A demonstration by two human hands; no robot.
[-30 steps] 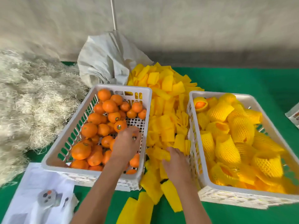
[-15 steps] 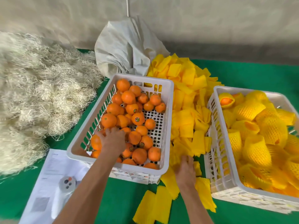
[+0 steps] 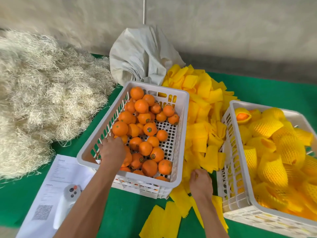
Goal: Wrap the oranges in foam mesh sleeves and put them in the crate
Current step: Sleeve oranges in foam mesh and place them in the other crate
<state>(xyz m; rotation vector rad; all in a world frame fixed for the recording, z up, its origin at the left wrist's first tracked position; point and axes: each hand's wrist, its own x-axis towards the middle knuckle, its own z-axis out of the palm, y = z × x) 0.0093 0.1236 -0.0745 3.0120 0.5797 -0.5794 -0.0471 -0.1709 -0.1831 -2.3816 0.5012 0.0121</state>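
Note:
A white slotted crate (image 3: 181,127) in the middle holds many bare oranges (image 3: 145,133). My left hand (image 3: 112,150) is down inside its near left corner, fingers curled over an orange there; the grip is partly hidden. Between the crates lies a heap of flat yellow foam mesh sleeves (image 3: 202,121). My right hand (image 3: 200,182) rests on the near end of that heap, fingers pinching a sleeve. The white crate on the right (image 3: 231,191) is full of oranges wrapped in yellow sleeves (image 3: 274,152).
A big pile of pale wood wool (image 3: 42,100) fills the left. A crumpled white sack (image 3: 142,55) stands behind the middle crate. A printed sheet with a white handheld device (image 3: 68,200) lies at the near left on the green mat (image 3: 123,213). Loose sleeves (image 3: 164,219) lie near me.
My left hand moved from the crate's middle right to its near left corner. My right hand drew back toward me along the sleeve heap. The view shifted left.

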